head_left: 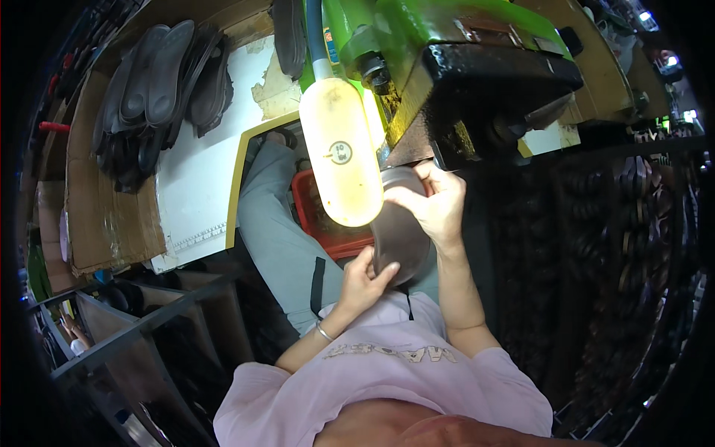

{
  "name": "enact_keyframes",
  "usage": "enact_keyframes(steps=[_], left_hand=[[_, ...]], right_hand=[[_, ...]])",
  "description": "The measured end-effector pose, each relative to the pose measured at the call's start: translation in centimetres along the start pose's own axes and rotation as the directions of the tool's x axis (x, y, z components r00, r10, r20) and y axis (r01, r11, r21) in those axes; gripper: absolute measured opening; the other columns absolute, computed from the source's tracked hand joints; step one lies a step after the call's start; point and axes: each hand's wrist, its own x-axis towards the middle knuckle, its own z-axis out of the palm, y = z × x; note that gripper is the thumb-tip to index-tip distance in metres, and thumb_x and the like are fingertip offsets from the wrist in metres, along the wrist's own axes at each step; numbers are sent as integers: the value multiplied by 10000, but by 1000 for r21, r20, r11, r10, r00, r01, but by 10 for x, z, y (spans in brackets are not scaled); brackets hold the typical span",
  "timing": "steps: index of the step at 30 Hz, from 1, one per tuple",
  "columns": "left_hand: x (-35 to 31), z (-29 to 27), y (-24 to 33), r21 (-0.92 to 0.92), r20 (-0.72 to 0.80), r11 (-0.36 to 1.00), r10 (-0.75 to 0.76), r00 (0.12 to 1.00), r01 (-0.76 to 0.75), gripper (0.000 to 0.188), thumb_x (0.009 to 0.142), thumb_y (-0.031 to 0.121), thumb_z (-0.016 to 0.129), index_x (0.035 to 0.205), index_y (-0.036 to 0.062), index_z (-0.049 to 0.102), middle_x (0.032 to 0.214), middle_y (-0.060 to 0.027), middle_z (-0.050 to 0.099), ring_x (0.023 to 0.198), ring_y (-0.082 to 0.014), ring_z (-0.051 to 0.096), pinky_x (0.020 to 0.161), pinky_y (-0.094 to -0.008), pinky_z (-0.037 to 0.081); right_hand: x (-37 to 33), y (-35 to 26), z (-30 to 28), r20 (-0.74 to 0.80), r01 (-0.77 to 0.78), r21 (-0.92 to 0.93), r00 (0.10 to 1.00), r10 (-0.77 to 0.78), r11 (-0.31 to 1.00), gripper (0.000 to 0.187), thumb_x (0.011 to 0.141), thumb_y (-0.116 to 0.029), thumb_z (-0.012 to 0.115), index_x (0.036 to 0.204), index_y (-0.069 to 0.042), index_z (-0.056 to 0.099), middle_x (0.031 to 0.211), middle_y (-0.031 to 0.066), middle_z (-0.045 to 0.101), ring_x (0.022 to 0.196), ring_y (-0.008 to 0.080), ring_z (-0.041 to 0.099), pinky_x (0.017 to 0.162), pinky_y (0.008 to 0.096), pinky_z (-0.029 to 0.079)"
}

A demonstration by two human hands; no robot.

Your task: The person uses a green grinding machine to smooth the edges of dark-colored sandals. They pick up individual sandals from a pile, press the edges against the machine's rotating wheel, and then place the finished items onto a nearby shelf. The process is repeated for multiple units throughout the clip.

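Note:
Between my two hands is a dark brown shoe sole (402, 242), held lengthwise over my lap. My left hand (361, 283) pinches its near end, thumb on top. Higher up, my right hand (439, 205) grips the far end, with the thumb across the upper face and the fingers at the right edge. That far end sits right by the working head of a green machine (406, 30), whose black housing (491, 89) overhangs it. A glowing yellow lamp (342, 179) covers part of the sole's left edge. Whether the sole touches the machine, I cannot tell.
A pile of dark soles (160, 82) lies in an open cardboard box (112, 231) on the white tabletop (190, 201) at left. Beneath the lamp, a red bin (342, 242) stands by my legs. Metal shelving (149, 320) is at lower left; racks of dark items (596, 261) line the right.

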Motion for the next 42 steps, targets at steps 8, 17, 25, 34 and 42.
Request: enact_keyframes(steps=[8,17,25,34,42], left_hand=[[86,-5,82,415,72,742,550,832,-526,149,777,31,717,898,-4,639,758,-36,648,639,-67,577,566,-207,459],[89,-10,60,171,-267,841,541,797,-514,146,778,32,685,906,-21,639,696,-9,617,542,-22,509,484,-184,390],[201,-251,119,922,-363,383,793,489,64,505,793,344,728,1100,-30,584,1049,-201,604,966,-312,581,863,-377,458],[200,-251,131,842,-430,538,632,645,34,327,862,195,659,1105,-23,639,974,-143,701,829,-226,665,778,-342,501],[20,-254,87,-18,-516,842,454,726,-540,240,819,-38,619,1028,38,528,1159,-172,497,1165,-303,484,1025,-411,426]], right_hand=[[-11,42,-18,-117,221,110,971,-208,969,253,728,-103,802,890,29,658,864,55,674,788,97,605,712,238,481],[-3,24,-17,145,76,-69,987,-66,995,227,789,-40,727,974,33,616,794,23,636,634,80,553,589,219,463],[-2,8,-137,-611,125,130,792,-20,984,458,846,-78,627,1266,-19,454,975,139,613,506,122,553,401,218,433],[132,78,-126,-741,396,433,668,69,810,682,846,30,565,1412,-67,197,1125,213,524,782,296,672,610,335,582],[157,102,-97,-665,-19,347,700,260,938,856,851,-212,676,1449,-88,74,1086,191,529,742,224,644,558,305,556]])
